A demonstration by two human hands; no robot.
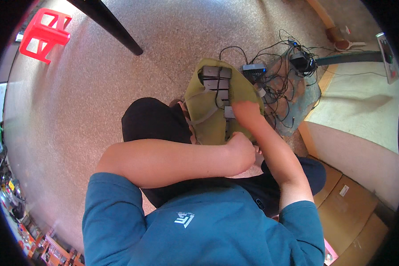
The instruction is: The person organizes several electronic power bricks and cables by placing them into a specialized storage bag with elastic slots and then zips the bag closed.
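Note:
An olive-green fabric bag or cover (202,131) lies opened out on the floor before me. Several grey rectangular blocks (216,72) sit along its middle, with a black cord running over them. My right hand (247,111) reaches down at the bag's right side, beside a lower grey block (229,112); its fingers are hidden by the fabric. Bent across my lap, my left arm ends with my left hand (241,149) at the bag's lower edge. The left fingers are curled and mostly out of sight, so what they hold cannot be told.
Tangled black cables (279,83) and a small device with a blue light (254,68) lie right of the bag. A red plastic stool (46,35) stands upper left, near a dark pole (109,25). Flattened cardboard (347,212) lies lower right.

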